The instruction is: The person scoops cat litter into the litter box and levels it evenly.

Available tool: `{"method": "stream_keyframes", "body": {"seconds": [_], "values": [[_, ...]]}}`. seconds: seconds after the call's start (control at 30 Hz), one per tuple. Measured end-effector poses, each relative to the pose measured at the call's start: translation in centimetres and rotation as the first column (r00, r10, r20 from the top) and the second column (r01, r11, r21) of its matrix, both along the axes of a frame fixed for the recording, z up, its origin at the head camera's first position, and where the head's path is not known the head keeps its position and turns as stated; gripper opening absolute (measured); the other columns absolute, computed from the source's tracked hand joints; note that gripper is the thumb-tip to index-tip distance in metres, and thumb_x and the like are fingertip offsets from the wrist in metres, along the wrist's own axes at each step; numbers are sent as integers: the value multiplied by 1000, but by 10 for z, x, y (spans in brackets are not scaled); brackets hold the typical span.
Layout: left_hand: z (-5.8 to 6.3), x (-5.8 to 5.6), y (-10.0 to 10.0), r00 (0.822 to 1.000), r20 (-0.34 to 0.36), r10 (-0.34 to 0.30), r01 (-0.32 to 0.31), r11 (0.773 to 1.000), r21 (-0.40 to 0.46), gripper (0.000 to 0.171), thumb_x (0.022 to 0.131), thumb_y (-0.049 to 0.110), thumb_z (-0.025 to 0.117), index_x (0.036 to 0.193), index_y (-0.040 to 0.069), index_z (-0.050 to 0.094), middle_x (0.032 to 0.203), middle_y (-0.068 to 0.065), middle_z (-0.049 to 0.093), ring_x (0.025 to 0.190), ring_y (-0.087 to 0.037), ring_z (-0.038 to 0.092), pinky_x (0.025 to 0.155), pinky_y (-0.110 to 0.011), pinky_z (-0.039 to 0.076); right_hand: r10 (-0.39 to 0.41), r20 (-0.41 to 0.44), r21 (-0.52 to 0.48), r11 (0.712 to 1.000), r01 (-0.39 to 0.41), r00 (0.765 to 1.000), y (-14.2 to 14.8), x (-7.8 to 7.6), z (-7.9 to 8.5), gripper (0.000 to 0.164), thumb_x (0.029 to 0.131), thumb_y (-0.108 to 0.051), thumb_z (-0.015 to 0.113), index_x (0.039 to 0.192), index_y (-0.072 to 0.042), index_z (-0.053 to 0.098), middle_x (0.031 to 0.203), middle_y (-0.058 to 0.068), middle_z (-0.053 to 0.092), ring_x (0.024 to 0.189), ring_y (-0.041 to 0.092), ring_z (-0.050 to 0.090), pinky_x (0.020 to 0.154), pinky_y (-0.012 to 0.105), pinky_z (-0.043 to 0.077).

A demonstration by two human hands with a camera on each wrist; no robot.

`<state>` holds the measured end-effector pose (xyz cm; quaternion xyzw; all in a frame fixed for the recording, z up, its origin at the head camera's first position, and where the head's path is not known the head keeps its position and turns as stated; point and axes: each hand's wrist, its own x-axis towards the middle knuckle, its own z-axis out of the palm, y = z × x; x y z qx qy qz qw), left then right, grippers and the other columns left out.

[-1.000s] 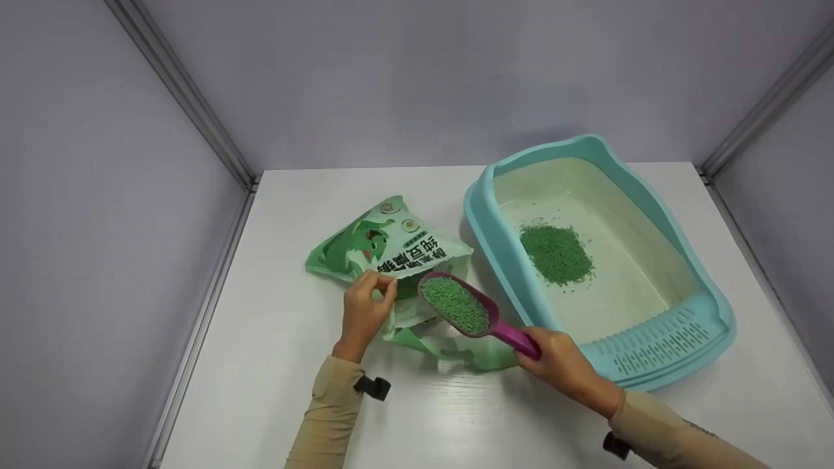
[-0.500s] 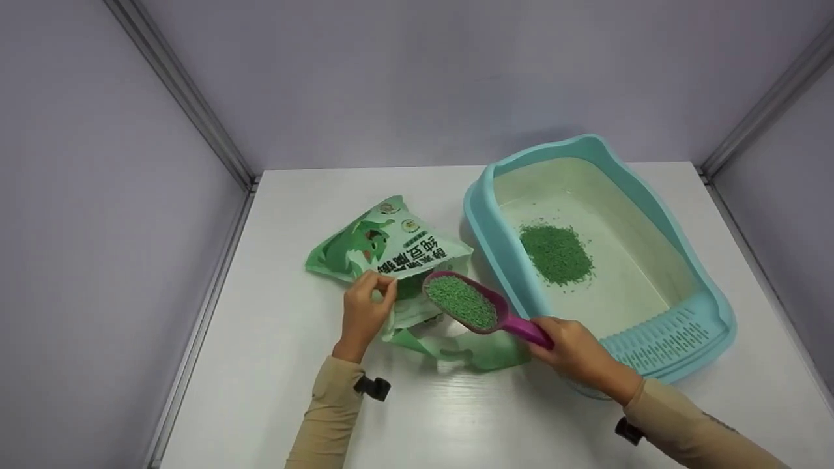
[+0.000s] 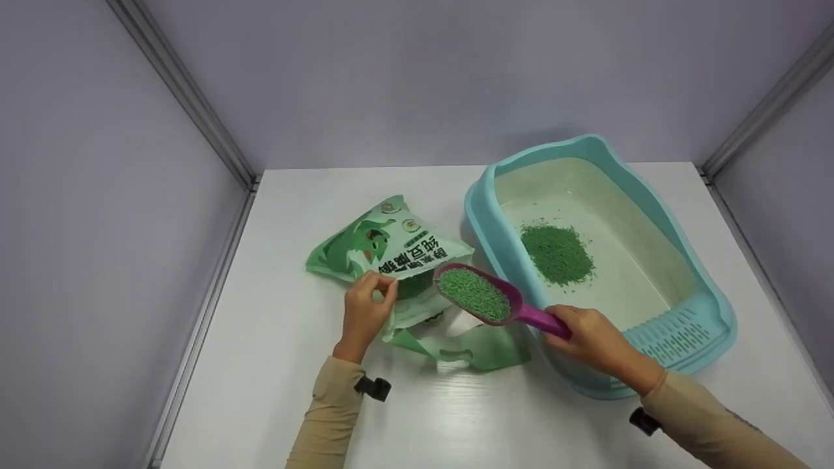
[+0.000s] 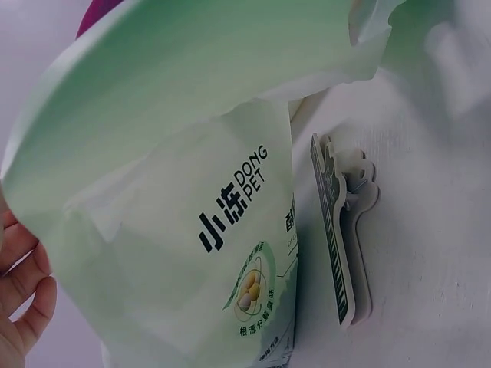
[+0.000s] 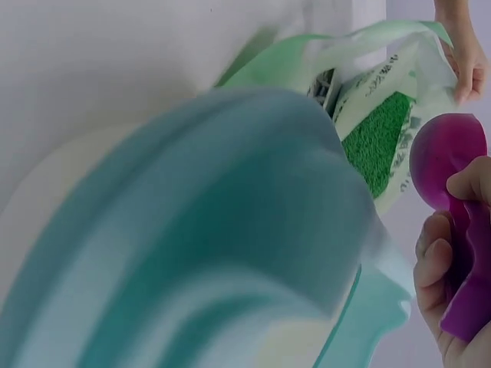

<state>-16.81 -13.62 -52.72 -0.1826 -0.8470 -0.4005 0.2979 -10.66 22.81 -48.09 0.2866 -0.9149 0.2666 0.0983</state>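
Loaded scoop (image 3: 510, 294) held between bag (image 3: 348, 251) and tray (image 3: 500, 240)

A person's right hand (image 3: 598, 342) grips the scoop's handle, green pellets (image 3: 472, 295) heaped in its bowl; the left hand (image 3: 366, 314) pinches the bag's open edge. A pellet pile (image 3: 558, 255) lies in the tray.

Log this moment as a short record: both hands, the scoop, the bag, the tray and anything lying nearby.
left hand: pinches the open edge of the green bag
right hand: grips the purple scoop by its handle
scoop load: green pellets
scoop position: bowl overlaps the bag's opening in the head view
container: blue tray, right of the bag
tray contents: pellet pile, floor partly bare
nearby: pale clip-like piece beside the bag, on the white table
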Motion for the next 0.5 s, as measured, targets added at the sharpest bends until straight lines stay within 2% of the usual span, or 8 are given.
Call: {"method": "stream_keyframes", "body": {"seconds": [0.1, 0.3, 0.5], "values": [[0, 0, 0, 1000, -8, -1, 1, 1000, 2, 9, 85, 6, 70, 79, 8, 64, 71, -5, 61, 64, -13, 61, 60, -25, 52, 4, -31, -9, 1000, -4, 999, 8, -3, 3, 24, 73, -2, 75, 95, -3, 66, 62, -5, 56, 56, -8, 36, 47, 10, 35], [0, 0, 1, 1000, -10, -10, 10, 1000, 4, 10, 85, 6, 70, 79, 8, 64, 71, -5, 61, 64, -13, 60, 60, -26, 51, -22, -18, 5, 1000, 22, 1000, 23, -8, 10, 21, 73, -4, 77, 91, -5, 66, 61, -7, 54, 54, -9, 35, 45, 9, 34], [0, 0, 2, 1000, -11, -4, 5, 1000, 7, 10, 84, 3, 71, 78, 8, 64, 71, -5, 61, 63, -13, 60, 59, -26, 51, -33, -41, 4, 999, 33, 999, 32, -12, 18, 19, 72, -3, 77, 89, -4, 67, 61, -5, 54, 53, -9, 33, 44, 9, 33]]}}
